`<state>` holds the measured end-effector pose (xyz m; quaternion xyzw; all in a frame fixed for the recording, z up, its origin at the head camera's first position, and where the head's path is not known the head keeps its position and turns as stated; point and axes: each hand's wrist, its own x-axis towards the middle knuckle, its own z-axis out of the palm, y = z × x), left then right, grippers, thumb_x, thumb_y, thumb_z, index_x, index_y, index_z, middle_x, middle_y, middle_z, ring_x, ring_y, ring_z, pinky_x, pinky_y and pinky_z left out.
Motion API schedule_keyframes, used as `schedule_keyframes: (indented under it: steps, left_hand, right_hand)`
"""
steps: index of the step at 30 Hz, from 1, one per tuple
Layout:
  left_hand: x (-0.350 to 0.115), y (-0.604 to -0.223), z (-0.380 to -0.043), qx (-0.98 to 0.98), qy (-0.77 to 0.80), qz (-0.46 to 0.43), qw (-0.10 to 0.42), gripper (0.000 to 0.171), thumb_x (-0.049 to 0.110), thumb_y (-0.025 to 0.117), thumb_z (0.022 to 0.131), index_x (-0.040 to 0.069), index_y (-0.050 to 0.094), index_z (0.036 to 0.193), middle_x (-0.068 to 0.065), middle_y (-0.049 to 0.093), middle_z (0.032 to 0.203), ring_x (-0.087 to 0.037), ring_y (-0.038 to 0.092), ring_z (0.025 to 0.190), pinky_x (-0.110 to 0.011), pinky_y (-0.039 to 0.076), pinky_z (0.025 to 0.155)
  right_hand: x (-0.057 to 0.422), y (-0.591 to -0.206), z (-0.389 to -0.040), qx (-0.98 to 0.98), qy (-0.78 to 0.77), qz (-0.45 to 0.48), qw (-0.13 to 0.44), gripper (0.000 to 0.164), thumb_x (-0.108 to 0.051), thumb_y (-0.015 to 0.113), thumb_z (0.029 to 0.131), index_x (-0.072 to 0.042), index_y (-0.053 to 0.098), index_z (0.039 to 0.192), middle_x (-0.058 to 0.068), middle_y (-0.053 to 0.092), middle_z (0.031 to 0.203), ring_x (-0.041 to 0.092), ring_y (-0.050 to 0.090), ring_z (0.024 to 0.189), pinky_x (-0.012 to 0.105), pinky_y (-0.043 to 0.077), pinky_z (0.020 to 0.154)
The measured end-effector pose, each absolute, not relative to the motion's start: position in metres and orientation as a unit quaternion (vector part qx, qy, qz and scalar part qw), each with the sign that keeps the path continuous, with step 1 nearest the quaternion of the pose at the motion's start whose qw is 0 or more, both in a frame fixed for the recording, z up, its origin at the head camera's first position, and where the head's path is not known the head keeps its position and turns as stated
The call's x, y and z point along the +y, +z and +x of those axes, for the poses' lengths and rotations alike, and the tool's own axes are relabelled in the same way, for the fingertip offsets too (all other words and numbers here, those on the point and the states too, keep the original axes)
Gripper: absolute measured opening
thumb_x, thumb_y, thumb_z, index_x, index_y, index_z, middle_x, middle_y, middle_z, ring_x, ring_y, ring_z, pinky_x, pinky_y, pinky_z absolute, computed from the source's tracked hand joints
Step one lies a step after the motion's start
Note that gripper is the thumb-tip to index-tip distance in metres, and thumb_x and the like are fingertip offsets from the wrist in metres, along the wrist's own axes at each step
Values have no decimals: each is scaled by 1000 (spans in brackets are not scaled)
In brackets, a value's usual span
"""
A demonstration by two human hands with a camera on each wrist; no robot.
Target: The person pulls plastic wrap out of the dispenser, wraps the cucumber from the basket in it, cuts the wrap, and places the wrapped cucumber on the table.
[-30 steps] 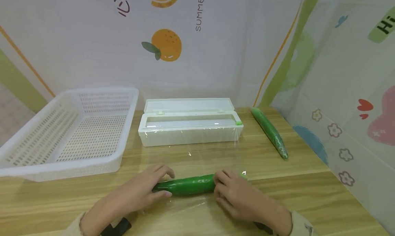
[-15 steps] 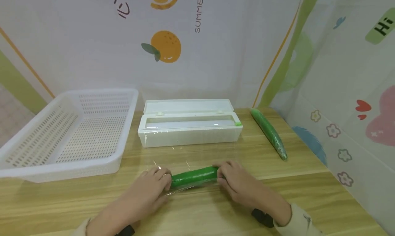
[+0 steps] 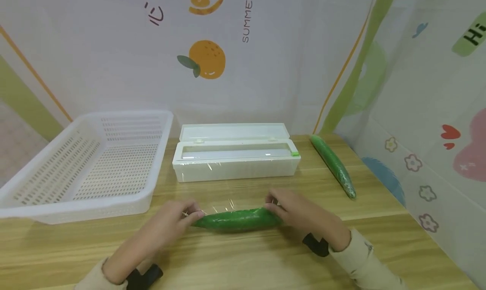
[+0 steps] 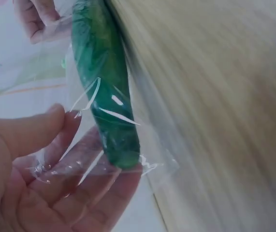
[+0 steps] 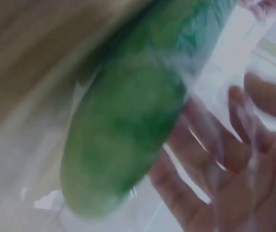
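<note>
A green cucumber [image 3: 239, 219] lies crosswise near the front of the table with clear cling film over it. At its left end my left hand [image 3: 176, 216] pinches the film between thumb and forefinger, the other fingers spread behind the film in the left wrist view. My right hand [image 3: 290, 208] is at the other end; its thumb and forefinger pinch the film's edge, and the right wrist view is blurred. The film runs back to a white cling film dispenser [image 3: 235, 170], whose lid stands up and whose green cutter slide [image 3: 295, 154] sits at the right end.
A white perforated plastic basket [image 3: 95, 208] stands at the left. Another cucumber [image 3: 334, 165], wrapped in film, lies at the back right near the table edge. Behind the wooden table [image 3: 243, 264] hangs a printed white curtain [image 3: 265, 71].
My hands first lay at the cucumber's ends, then gripped the ends and shifted it slightly back. Now they pinch the film beside it, and more of the cucumber shows between them.
</note>
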<state>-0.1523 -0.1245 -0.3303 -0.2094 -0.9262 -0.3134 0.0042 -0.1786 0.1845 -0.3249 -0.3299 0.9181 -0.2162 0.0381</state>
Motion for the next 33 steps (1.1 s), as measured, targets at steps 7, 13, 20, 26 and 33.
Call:
schedule_keyframes:
  steps: [7, 13, 20, 26, 33]
  left_hand:
    - [-126, -332, -155, -930, -322, -178, 16, 7, 20, 64, 87, 17, 64, 80, 7, 66, 77, -12, 63, 78, -28, 52, 67]
    - [-127, -333, -158, -927, -339, -164, 10, 7, 20, 64, 86, 16, 64, 80, 4, 68, 79, -14, 65, 78, -25, 53, 65]
    - [-129, -330, -157, -928, -340, -154, 7, 10, 22, 65, 86, 16, 63, 78, 1, 69, 83, -17, 65, 81, -32, 54, 69]
    - [-127, -331, -157, -938, -317, -141, 5, 17, 21, 65, 85, 14, 57, 72, 5, 63, 72, -13, 59, 77, -28, 47, 65]
    - [-123, -336, -159, -948, -284, -137, 33, 19, 16, 66, 84, 12, 55, 69, 5, 53, 61, -9, 44, 57, -20, 38, 52]
  right_hand:
    - [210, -315, -180, 918, -219, -304, 129, 37, -33, 74, 78, -13, 49, 97, -3, 50, 95, 12, 48, 89, 28, 45, 77]
    - [221, -308, -182, 910, -220, -321, 143, 13, -14, 63, 88, -15, 50, 88, -8, 55, 86, 9, 55, 87, 25, 48, 73]
    - [222, -305, -186, 919, -210, -313, 120, 9, -18, 53, 94, -15, 57, 87, -7, 65, 90, 18, 62, 96, 30, 51, 76]
    - [220, -309, -189, 930, -204, -294, 78, 13, -13, 55, 93, -11, 54, 80, -5, 59, 78, 6, 55, 76, 24, 48, 67]
    - [218, -316, -191, 937, -205, -278, 44, 17, -11, 58, 90, -10, 50, 75, -6, 48, 69, 5, 40, 63, 19, 38, 56]
